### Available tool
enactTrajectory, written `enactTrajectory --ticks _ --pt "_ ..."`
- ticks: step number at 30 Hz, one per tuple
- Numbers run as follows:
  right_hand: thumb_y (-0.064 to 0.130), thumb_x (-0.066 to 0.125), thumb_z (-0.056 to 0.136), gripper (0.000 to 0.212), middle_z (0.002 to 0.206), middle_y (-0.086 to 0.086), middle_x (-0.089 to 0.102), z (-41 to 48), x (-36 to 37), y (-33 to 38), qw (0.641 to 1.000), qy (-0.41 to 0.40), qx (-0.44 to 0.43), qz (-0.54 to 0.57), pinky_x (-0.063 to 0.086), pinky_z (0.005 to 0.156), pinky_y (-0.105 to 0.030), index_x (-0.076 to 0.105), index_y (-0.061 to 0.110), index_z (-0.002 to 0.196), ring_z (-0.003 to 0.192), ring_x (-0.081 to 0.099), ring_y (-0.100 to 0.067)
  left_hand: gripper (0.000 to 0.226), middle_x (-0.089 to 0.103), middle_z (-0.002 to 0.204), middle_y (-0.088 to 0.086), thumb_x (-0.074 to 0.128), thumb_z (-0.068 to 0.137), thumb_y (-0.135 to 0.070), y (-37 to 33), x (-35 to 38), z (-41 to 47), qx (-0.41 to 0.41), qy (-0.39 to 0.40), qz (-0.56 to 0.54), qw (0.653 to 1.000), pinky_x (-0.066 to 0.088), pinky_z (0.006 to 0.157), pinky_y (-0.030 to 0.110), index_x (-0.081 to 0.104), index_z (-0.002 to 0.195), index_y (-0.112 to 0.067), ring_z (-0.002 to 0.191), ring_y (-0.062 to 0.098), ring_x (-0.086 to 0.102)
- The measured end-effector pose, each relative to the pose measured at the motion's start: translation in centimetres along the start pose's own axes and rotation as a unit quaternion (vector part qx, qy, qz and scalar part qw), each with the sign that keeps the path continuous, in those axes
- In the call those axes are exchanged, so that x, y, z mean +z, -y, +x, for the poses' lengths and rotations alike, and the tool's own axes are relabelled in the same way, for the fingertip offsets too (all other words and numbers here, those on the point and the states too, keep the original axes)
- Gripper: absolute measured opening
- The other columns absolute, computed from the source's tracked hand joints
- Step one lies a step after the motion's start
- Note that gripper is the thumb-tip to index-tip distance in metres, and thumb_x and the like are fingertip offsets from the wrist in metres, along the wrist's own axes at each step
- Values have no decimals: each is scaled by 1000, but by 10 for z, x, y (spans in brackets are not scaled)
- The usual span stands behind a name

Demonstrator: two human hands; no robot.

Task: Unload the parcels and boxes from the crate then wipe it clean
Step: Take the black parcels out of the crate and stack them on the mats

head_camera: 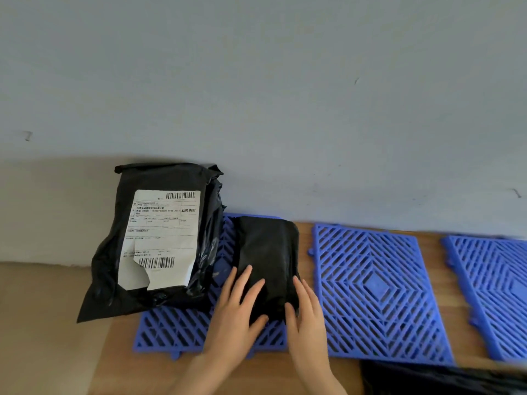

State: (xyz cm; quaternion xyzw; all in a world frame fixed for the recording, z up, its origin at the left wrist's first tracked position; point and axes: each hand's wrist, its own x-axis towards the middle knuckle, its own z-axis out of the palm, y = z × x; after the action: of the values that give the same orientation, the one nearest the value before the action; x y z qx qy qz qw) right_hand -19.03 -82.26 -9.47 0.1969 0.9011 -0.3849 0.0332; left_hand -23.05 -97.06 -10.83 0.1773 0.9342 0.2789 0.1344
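Parcels number two, both wrapped in black plastic. The large parcel (pixel 108 275) stands tilted against the grey-blue wall (pixel 285 95), its lower end partly on the left mat (pixel 171 329). It carries one white shipping label (pixel 165 229) with two barcodes and a torn lower edge. The small parcel (pixel 268 246) lies flat on the same mat, just beside the large one and to its right, with its long side running away from the camera.

Mats number three, all blue plastic grids, laid in a row on a wooden surface (pixel 442 286) along the wall. The middle mat (pixel 373 286) and the right mat (pixel 493 292) carry nothing, and strips of bare wood show between them.

Hands number two, both on the near end of the small parcel. The left hand (pixel 239 303) lies palm down on top of it, fingers straight and spread, thumb reaching along the near edge. Its grip is released and it only rests on the plastic. The right hand (pixel 308 315) sits against the parcel's right near corner, fingers straight along the side and thumb touching the near end. Its grip is also released, pressing rather than clasping. Both forearms come up from the bottom edge and angle slightly toward each other.

A dark, blurred shape (pixel 427 377) fills the bottom right corner; what it is I cannot tell. A beige surface (pixel 42 323) lies at the left.
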Motion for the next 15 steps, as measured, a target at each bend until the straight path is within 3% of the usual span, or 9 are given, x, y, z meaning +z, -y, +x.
enactTrajectory --ticks 2,4,7,9,15 --pt "25 54 97 58 156 18 12 -16 2 -6 994 -22 -78 -74 30 109 -23 25 43 144 139 19 0 67 -7 163 -14 61 92 -43 -1 3 -15 13 -30 17 999 16 119 31 29 150 -35 149 9 -14" --pt "20 58 95 63 158 13 11 -25 8 -13 986 2 -116 -118 28 111 -29 26 40 145 142 17 -7 70 17 163 -4 73 82 -41 -1 5 -31 19 -32 38 999 32 113 37 43 145 -31 150 18 11" --pt "26 46 100 69 155 17 -16 -25 19 -21 975 64 -121 -178 6 118 -31 -2 45 145 147 -9 -11 78 45 150 4 87 62 -46 -2 8 -45 21 5 90 996 51 96 42 61 132 -24 135 28 46" --pt "28 39 103 70 152 19 -28 -21 23 -23 968 81 -125 -203 1 119 -31 -16 47 142 144 -21 -7 85 48 147 7 89 56 -48 -1 11 -47 11 26 115 993 54 92 42 62 131 -21 130 30 52" --pt "31 34 103 68 153 16 -30 0 22 -17 957 76 -141 -243 -6 115 -30 -18 43 145 144 -20 -6 86 41 151 12 88 61 -46 -2 7 -28 -1 13 140 990 49 98 43 58 136 -15 135 31 44"
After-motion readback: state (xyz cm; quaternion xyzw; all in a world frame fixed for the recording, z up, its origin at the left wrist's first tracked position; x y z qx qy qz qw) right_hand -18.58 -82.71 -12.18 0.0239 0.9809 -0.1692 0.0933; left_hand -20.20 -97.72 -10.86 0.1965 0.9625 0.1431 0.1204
